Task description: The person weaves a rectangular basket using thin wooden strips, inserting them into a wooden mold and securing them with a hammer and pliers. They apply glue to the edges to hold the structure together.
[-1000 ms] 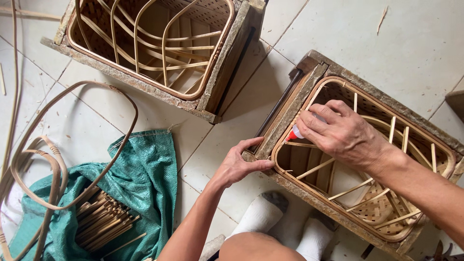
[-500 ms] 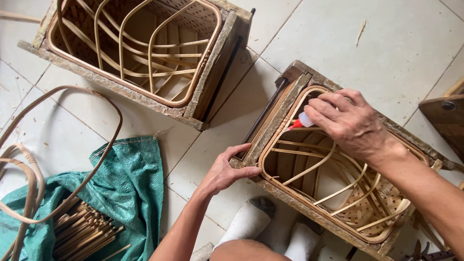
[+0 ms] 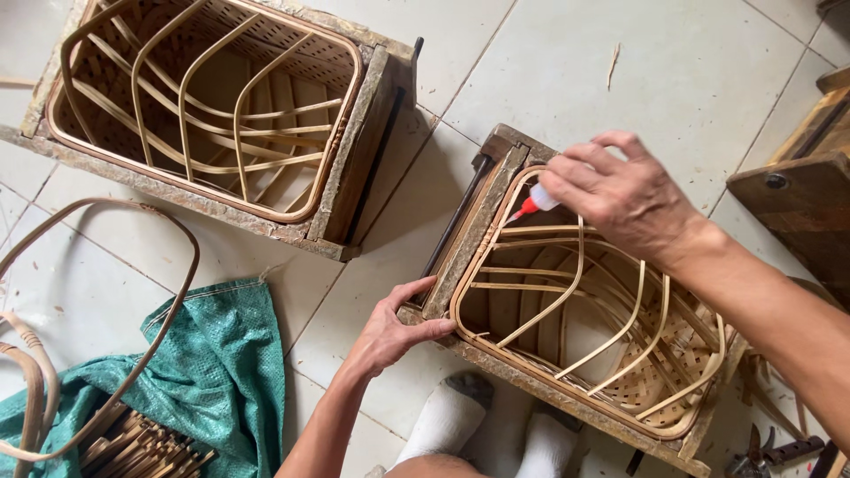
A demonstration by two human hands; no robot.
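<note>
Head view. The right hand (image 3: 620, 195), at two o'clock in the frame, is closed around a small white glue bottle with a red nozzle (image 3: 534, 204); the nozzle tip points down and left and sits at or just above the cane rim of the basket frame (image 3: 567, 301), at that frame's eleven o'clock corner. Whether tip and rim touch cannot be told.

The basket frame sits inside a rough wooden mould box (image 3: 478, 232) that runs from centre frame toward five o'clock. Curved cane ribs cross inside it over a woven base.

The left hand (image 3: 390, 332), at six o'clock, is partly closed on the mould box's near corner, thumb along the top edge and fingers pressed on the outer face.

Two feet in white socks (image 3: 452, 425) rest on the tiled floor (image 3: 549, 53) just below the box, close against it.

A second mould box holding another cane frame (image 3: 212, 115) lies at eleven o'clock, well apart from both hands.

At eight o'clock a green woven sack (image 3: 221, 372) lies under a bundle of short cane sticks (image 3: 133, 447), with loose cane hoops (image 3: 168, 265) above.

At three o'clock stands a dark wooden block (image 3: 797, 212).
</note>
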